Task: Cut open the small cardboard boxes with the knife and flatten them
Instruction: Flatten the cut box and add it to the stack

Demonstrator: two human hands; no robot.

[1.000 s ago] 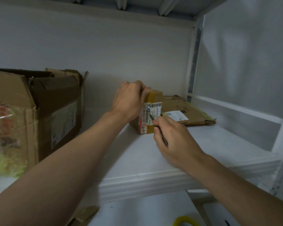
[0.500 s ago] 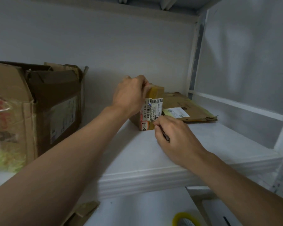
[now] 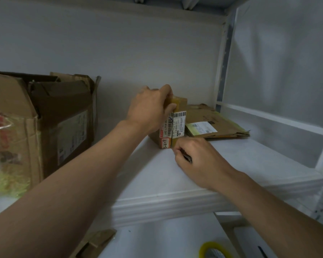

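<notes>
A small brown cardboard box [image 3: 179, 110] with barcode labels stands upright on the white shelf [image 3: 241, 157]. My left hand [image 3: 151, 110] grips the box's top left edge and holds it steady. My right hand [image 3: 198, 159] grips a dark knife [image 3: 186, 157] low at the box's front bottom corner. The blade tip is hidden behind my fingers. Behind the box to the right lies flattened cardboard [image 3: 214, 121] with a white label.
A large open brown carton [image 3: 45, 125] fills the shelf's left side. A white upright post [image 3: 222, 58] bounds the shelf at the right. Below the shelf edge lie a yellow tape roll [image 3: 214, 250] and a cardboard scrap [image 3: 95, 244].
My right hand with the knife has slid down the box's front, from mid-label to the bottom corner. My left hand kept its hold on the box top.
</notes>
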